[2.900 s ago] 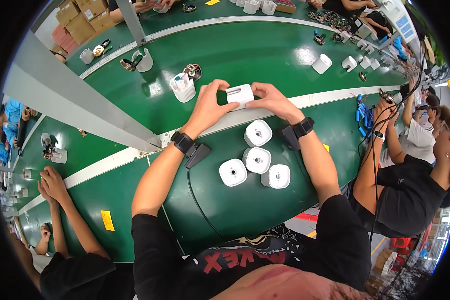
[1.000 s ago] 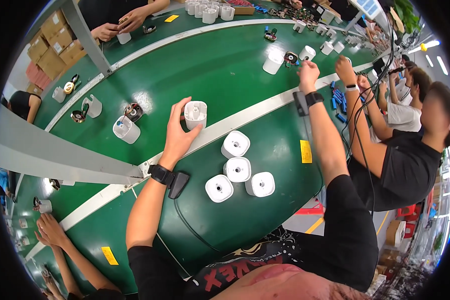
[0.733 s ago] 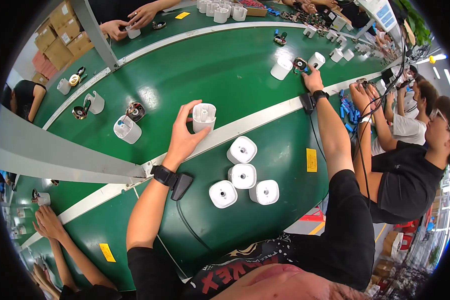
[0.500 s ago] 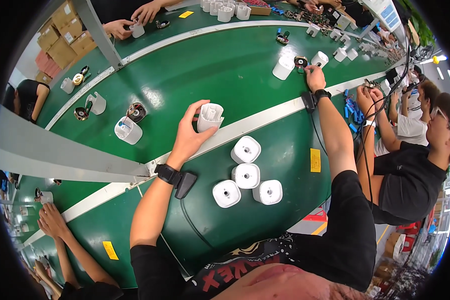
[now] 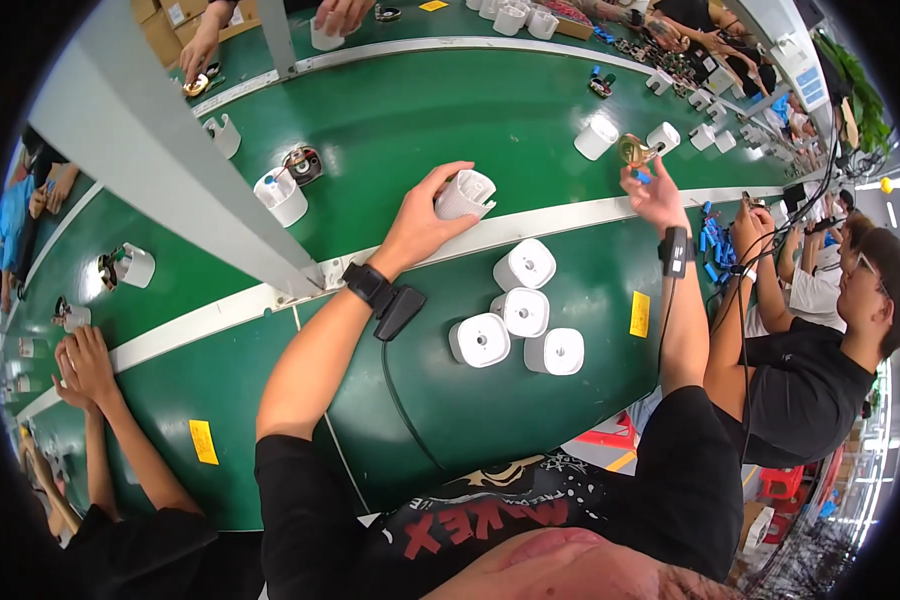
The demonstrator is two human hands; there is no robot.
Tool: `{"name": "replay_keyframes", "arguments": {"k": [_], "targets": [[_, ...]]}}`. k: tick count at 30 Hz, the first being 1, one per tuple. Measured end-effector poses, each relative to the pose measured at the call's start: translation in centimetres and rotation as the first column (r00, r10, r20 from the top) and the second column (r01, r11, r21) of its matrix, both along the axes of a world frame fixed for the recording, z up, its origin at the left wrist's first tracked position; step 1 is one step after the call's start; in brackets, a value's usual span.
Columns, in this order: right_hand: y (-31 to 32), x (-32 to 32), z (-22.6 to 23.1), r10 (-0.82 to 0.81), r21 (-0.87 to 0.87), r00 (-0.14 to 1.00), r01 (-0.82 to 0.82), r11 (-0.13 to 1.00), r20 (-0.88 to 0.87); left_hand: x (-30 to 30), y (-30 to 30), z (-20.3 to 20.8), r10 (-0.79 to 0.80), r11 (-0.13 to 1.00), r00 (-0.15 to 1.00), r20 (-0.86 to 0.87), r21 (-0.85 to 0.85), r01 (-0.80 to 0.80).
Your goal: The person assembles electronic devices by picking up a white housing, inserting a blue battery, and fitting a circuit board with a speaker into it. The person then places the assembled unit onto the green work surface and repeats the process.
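My left hand [image 5: 417, 225] is closed around a white plastic housing [image 5: 462, 197], tilted with its open, ribbed end facing right, above the white rail. Farther right, my right hand [image 5: 658, 203] is turned palm up, its fingers pinching a round gold-coloured speaker-like part [image 5: 632, 150] with a small blue piece beside it. Just beyond those fingers, a white housing [image 5: 663, 138] lies on the green belt, and another white housing [image 5: 597, 138] is to its left. Several white housings [image 5: 524, 312] stand grouped on the green table nearer me, each showing a small central hole.
A grey metal post [image 5: 170, 160] rises at the left by the white rail [image 5: 550, 215]. Beyond it an open housing [image 5: 280, 196] sits beside a black round part [image 5: 302, 163]. A co-worker's hands [image 5: 85, 365] are at far left; another person [image 5: 810, 370] works at right, near blue cylinders [image 5: 715, 245].
My right hand has lifted the round part off the belt and turned palm up. The left hand still holds its housing, now tipped further to the right. The whole view has shifted.
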State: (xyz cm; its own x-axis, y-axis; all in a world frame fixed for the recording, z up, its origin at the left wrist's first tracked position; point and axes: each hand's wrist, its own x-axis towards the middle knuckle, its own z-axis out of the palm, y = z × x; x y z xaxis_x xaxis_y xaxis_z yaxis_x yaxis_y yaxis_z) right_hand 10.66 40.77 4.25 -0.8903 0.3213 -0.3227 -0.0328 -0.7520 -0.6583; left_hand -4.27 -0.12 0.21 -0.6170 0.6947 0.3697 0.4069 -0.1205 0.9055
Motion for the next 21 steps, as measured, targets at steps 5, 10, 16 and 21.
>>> {"name": "replay_keyframes", "arguments": {"k": [5, 10, 16, 21], "targets": [[-6.1, -0.5, -0.7, 0.215, -0.220, 0.964, -0.246, 0.944, -0.153, 0.4, 0.6, 0.5, -0.015, 1.000, 0.999, 0.030, 0.001, 0.015], [-15.3, -3.0, 1.2, 0.124, 0.031, 0.987, -0.122, 0.992, -0.103, 0.3, 0.3, 0.4, -0.053, 0.998, 0.998, -0.017, 0.045, 0.054], [-20.8, -5.1, 1.1, 0.072, 0.845, 0.980, 0.123, 0.520, -0.187, 0.7, 0.2, 0.9, -0.169, 0.985, 0.980, 0.103, 0.035, 0.166], [-21.6, -5.2, 0.5, 0.095, 0.843, 0.969, 0.146, 0.518, -0.226, 0.8, 0.4, 1.2, -0.220, 0.975, 0.963, 0.155, 0.024, 0.219]]}}
